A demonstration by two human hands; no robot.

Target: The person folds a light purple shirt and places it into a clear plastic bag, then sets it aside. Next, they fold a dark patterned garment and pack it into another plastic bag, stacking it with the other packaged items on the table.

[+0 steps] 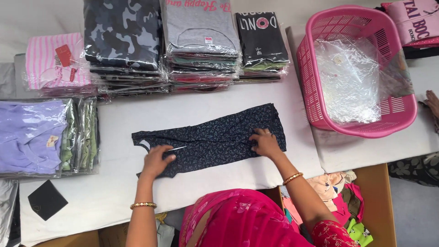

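Pink sleeve point(238, 219) fills the lower centre; above it both hands lie open, gripping nothing, flat on a dark garment point(215, 137): left hand point(157, 161), right hand point(264, 142). It lies mid-table point(114, 183), long axis running lower left to upper right. Pink basket point(352, 68) sits upper right.
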